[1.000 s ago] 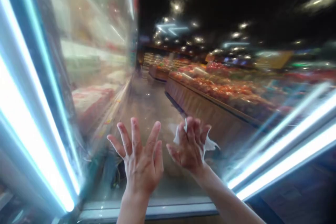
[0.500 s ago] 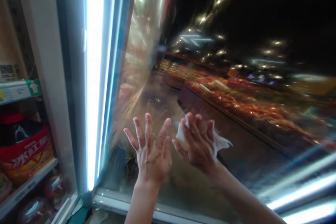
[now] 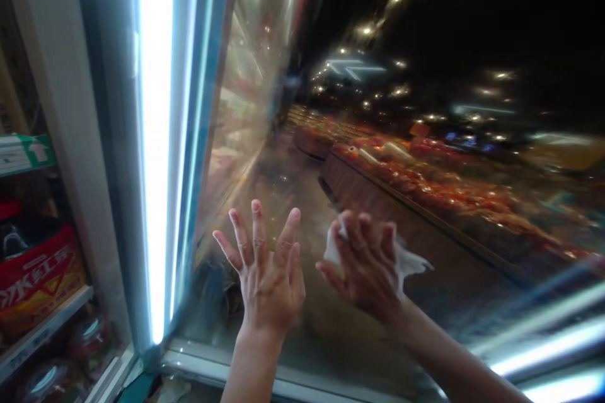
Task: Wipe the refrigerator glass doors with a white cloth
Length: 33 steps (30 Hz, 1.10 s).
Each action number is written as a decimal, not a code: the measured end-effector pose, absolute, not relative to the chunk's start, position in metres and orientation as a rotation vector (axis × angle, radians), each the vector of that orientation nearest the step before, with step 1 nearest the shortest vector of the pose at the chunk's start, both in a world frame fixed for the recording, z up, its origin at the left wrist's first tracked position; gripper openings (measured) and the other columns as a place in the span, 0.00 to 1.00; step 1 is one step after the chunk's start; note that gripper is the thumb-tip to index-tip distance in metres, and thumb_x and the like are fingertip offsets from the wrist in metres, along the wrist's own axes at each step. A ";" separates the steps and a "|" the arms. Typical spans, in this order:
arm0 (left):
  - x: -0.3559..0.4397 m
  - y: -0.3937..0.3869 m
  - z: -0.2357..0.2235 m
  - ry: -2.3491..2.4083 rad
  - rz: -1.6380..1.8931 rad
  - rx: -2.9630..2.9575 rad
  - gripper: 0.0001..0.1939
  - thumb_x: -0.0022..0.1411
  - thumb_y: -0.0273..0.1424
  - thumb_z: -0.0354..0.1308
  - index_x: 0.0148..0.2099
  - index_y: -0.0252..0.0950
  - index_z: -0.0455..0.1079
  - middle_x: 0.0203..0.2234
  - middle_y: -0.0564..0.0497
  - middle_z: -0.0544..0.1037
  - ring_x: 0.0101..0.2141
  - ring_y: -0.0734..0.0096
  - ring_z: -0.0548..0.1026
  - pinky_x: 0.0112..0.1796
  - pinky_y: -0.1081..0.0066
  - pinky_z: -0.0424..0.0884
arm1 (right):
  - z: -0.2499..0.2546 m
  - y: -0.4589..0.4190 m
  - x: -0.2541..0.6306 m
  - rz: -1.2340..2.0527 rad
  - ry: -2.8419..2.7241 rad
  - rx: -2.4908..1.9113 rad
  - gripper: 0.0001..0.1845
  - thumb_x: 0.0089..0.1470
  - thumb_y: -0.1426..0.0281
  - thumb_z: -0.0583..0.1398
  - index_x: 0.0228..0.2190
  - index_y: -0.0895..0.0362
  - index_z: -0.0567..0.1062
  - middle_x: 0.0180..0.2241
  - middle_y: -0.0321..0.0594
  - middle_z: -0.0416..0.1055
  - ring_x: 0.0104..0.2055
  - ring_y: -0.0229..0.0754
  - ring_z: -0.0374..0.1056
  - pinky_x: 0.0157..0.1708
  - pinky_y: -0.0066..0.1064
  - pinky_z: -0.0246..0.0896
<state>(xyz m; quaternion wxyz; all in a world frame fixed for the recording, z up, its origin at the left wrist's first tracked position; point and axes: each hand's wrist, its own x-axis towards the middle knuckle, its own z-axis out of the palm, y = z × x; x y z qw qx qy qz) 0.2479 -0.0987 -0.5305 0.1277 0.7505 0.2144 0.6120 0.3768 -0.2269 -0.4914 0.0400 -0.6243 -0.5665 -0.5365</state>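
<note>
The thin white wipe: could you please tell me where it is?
In the head view, the thin white wipe is right of centre, beneath the right hand, sticking out on both sides.

Left grip (image 3: 271,293) splayed, 5 fingers (image 3: 258,233) raised; right grip (image 3: 368,271) flat, forearm (image 3: 454,349) slanting

A red-labelled container (image 3: 40,274) stands at the front edge of a shelf (image 3: 50,326). Jars (image 3: 48,381) are located below this edge. A green-and-white label (image 3: 28,154) is positioned above the container. A lit tube (image 3: 158,138) runs beside the shelving. A display stand (image 3: 378,198) bears blurred red-orange goods (image 3: 454,192).
</note>
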 end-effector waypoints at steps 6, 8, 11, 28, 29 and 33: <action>0.264 -0.124 -0.524 0.535 1.749 2.259 0.45 0.65 0.24 0.61 0.76 0.56 0.46 0.78 0.50 0.36 0.74 0.45 0.24 0.69 0.28 0.32 | -0.469 -0.242 0.384 -1.705 -1.496 -1.973 0.43 0.71 0.56 0.50 0.74 0.62 0.38 0.77 0.45 0.27 0.79 0.52 0.24 0.76 0.54 0.25; 0.270 -0.133 -0.524 0.498 1.739 2.292 0.45 0.64 0.25 0.62 0.76 0.56 0.47 0.78 0.50 0.36 0.74 0.44 0.25 0.69 0.28 0.31 | -0.513 -0.260 0.388 -1.670 -1.473 -1.994 0.43 0.70 0.59 0.51 0.74 0.63 0.39 0.77 0.44 0.28 0.79 0.48 0.25 0.76 0.48 0.22; 0.278 -0.147 -0.525 0.434 1.722 2.330 0.45 0.64 0.25 0.62 0.76 0.56 0.47 0.78 0.50 0.37 0.74 0.43 0.25 0.69 0.27 0.31 | -0.557 -0.290 0.403 -1.705 -1.474 -1.970 0.42 0.68 0.61 0.53 0.74 0.61 0.43 0.76 0.42 0.34 0.79 0.45 0.28 0.77 0.46 0.22; 0.316 -0.231 -0.545 -0.002 1.578 2.574 0.54 0.60 0.22 0.66 0.75 0.64 0.42 0.77 0.62 0.30 0.75 0.57 0.23 0.71 0.43 0.21 | -0.600 -0.411 0.474 -1.716 -0.986 -2.136 0.47 0.62 0.61 0.50 0.75 0.59 0.36 0.78 0.44 0.29 0.79 0.58 0.27 0.72 0.66 0.41; 0.317 -0.235 -0.546 -0.029 1.575 2.595 0.54 0.60 0.21 0.66 0.75 0.63 0.42 0.77 0.62 0.30 0.75 0.57 0.23 0.71 0.44 0.21 | -0.586 -0.421 0.485 -1.693 -0.926 -2.147 0.47 0.63 0.59 0.49 0.75 0.59 0.37 0.78 0.47 0.32 0.79 0.62 0.28 0.71 0.68 0.41; 0.324 -0.252 -0.556 -0.241 1.545 2.690 0.55 0.58 0.20 0.65 0.77 0.57 0.41 0.77 0.55 0.28 0.74 0.55 0.21 0.71 0.44 0.20 | -0.554 -0.448 0.507 -1.546 -0.746 -2.191 0.43 0.65 0.56 0.48 0.75 0.55 0.44 0.76 0.52 0.44 0.77 0.68 0.41 0.69 0.70 0.46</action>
